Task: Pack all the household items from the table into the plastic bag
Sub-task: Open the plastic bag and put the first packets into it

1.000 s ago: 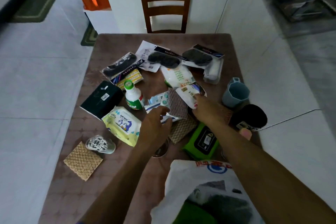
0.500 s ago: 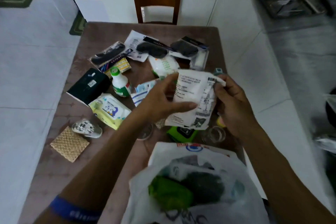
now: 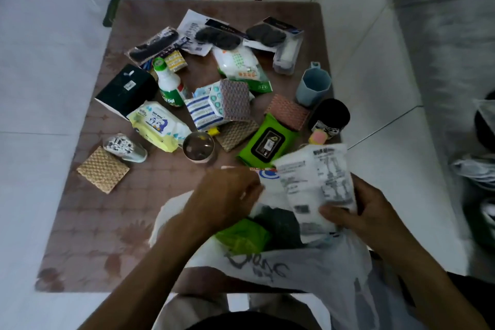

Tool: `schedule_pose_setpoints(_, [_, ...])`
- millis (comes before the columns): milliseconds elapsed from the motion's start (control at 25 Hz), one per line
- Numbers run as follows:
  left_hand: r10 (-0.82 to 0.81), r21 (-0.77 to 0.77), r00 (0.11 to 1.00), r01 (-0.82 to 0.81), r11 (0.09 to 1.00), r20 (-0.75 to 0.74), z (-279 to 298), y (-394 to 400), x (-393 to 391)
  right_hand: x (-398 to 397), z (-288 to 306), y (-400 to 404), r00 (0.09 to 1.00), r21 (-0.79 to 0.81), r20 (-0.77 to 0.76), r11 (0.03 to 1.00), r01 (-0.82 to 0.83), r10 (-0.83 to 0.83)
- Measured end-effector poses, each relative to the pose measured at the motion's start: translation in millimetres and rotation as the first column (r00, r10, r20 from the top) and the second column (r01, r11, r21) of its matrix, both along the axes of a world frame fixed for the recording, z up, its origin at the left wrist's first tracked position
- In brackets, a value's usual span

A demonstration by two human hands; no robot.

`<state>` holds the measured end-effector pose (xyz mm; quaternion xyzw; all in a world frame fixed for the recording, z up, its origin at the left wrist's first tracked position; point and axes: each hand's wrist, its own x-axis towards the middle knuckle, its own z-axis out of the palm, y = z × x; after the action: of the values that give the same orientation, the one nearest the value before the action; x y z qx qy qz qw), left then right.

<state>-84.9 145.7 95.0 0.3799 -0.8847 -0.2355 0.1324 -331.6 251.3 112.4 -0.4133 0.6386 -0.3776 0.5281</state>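
Both forearms are bare from the frame's lower edge to the wrists, with no sleeve showing on either, the left hand (image 3: pixel 227 195) and right hand (image 3: pixel 367 209) wear no gloves, and dark clothing (image 3: pixel 241 323) shows at the bottom edge.

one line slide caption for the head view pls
Right hand lowers a white printed packet into the plastic bag while the left hand holds its rim; many items remain on the table.

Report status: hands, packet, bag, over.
Right hand grips white printed packet over plastic bag mouth. Left hand at bag's far rim, grip blurred. Many items left on table; nothing blocking bag.
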Motion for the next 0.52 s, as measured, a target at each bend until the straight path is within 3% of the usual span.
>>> schedule_pose_setpoints(40, [-0.141,0.130,0.982,0.124,0.984,0.126,-9,14,-2,-6,-6,9,0.990,0.058,-0.101,0.994,-0.089,0.094])
schedule_pose_setpoints(120, [-0.373,0.378,0.859,0.235,0.895,0.350,-34,39,-12,-3,-22,19,0.899,0.157,-0.327,0.955,-0.251,0.290])
schedule_pose_setpoints(200, [-0.451,0.407,0.687,0.242,0.881,0.570,-61,51,-16,7,-41,24,0.776,0.182,-0.471,0.907,-0.381,0.420])
schedule_pose_setpoints(240, [-0.433,0.364,0.669,0.251,0.897,0.604,-70,54,-15,10,-52,24,0.728,0.190,-0.513,0.887,-0.421,0.455])
schedule_pose_setpoints(280, [-0.414,0.345,0.698,0.248,0.905,0.584,-77,54,-13,11,-61,21,0.678,0.205,-0.553,0.868,-0.452,0.484])
schedule_pose_setpoints(400, [-0.364,0.527,0.832,0.104,0.844,0.419,-87,51,-4,6,-76,6,0.538,0.242,-0.650,0.817,-0.524,0.538])
schedule_pose_setpoints(520, [-0.208,0.413,0.813,-0.043,0.910,0.544,-92,47,3,15,-87,0,0.435,0.260,-0.654,0.724,-0.639,0.619])
